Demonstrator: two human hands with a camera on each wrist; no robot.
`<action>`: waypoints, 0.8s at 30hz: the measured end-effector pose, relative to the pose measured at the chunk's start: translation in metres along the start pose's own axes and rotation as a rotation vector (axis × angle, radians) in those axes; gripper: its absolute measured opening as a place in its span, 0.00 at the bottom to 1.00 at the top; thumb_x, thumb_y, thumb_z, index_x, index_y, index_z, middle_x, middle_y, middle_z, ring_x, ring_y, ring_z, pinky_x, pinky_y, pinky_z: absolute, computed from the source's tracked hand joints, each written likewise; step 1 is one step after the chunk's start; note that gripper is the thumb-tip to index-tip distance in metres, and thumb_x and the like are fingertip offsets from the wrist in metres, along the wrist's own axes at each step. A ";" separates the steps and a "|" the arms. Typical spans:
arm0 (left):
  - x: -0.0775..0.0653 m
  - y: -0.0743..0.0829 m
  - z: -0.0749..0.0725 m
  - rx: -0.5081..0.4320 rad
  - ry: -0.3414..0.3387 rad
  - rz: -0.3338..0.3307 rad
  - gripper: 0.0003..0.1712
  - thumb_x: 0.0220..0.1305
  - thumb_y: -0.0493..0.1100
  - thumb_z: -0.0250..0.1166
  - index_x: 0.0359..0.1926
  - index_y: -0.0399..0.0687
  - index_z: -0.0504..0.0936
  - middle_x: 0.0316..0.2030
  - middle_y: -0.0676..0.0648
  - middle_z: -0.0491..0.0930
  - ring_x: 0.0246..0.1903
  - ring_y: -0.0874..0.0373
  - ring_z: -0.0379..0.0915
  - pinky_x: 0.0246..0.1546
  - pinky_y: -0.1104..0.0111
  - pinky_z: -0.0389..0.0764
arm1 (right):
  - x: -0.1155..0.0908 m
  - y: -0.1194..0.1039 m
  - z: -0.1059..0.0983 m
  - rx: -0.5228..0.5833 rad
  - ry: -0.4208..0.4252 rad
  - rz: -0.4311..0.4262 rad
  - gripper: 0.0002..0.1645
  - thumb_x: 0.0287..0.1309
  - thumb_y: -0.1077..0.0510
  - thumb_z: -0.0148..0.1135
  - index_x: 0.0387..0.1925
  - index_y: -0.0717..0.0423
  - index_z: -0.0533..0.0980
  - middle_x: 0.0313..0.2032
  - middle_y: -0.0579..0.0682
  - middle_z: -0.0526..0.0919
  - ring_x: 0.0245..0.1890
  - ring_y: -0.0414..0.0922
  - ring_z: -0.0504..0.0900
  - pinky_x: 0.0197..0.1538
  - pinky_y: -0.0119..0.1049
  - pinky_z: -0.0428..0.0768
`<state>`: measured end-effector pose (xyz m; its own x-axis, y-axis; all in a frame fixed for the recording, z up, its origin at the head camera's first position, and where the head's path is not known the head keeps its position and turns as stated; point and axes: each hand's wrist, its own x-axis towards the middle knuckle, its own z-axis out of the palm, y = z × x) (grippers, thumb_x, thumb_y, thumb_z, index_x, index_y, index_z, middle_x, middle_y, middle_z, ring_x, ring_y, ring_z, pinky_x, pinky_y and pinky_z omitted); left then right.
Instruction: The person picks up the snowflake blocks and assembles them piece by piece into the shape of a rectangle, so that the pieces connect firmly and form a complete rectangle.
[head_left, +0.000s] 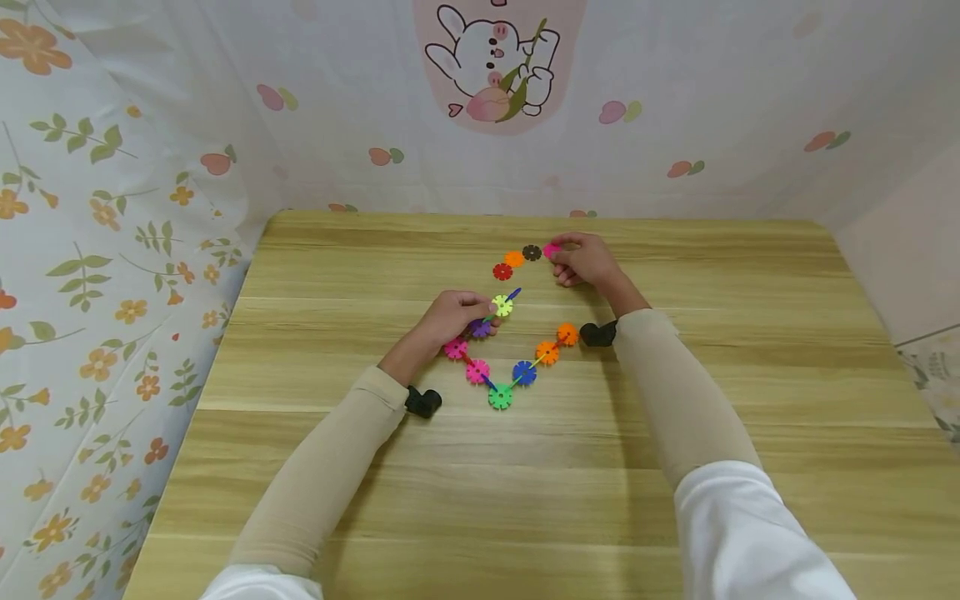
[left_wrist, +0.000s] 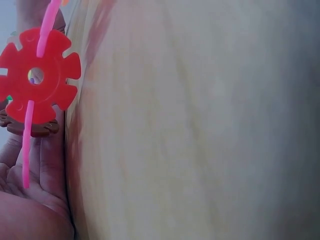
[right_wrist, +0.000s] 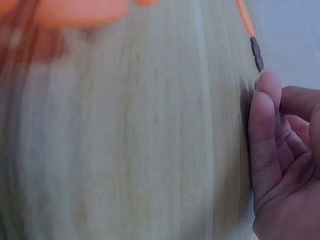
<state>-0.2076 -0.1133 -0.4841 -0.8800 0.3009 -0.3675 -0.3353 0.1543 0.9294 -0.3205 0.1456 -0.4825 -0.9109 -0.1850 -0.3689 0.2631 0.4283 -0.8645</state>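
Observation:
My left hand (head_left: 450,318) grips a chain of slotted plastic discs beside its yellow-green disc (head_left: 502,306) and purple disc (head_left: 480,328). A blue disc (head_left: 513,294), seen edge-on, sticks out at that end. Pink (head_left: 477,372), green (head_left: 500,396), blue (head_left: 524,372) and orange discs (head_left: 547,353) follow along the chain in a V, joined by edge-on discs. In the left wrist view a red disc (left_wrist: 52,102) stands between pink ones. At the back, my right hand (head_left: 588,260) pinches a pink disc (head_left: 551,250) next to a dark brown disc (head_left: 532,252).
Loose orange (head_left: 514,259) and red discs (head_left: 502,272) continue the row left of the dark brown one. Everything lies on a wood-grain table (head_left: 750,375), with a patterned curtain (head_left: 337,100) behind it. Each wrist wears a black camera (head_left: 424,403).

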 end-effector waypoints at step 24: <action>-0.001 0.000 0.000 -0.021 -0.005 -0.014 0.15 0.69 0.44 0.62 0.50 0.39 0.82 0.39 0.42 0.86 0.38 0.53 0.85 0.46 0.67 0.83 | -0.004 -0.014 0.004 -0.083 0.001 0.069 0.28 0.66 0.57 0.61 0.61 0.67 0.66 0.19 0.48 0.81 0.14 0.39 0.78 0.24 0.32 0.82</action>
<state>-0.2071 -0.1137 -0.4833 -0.8735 0.3038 -0.3803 -0.3542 0.1391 0.9248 -0.3196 0.1365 -0.4703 -0.8919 -0.1521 -0.4259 0.2976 0.5117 -0.8059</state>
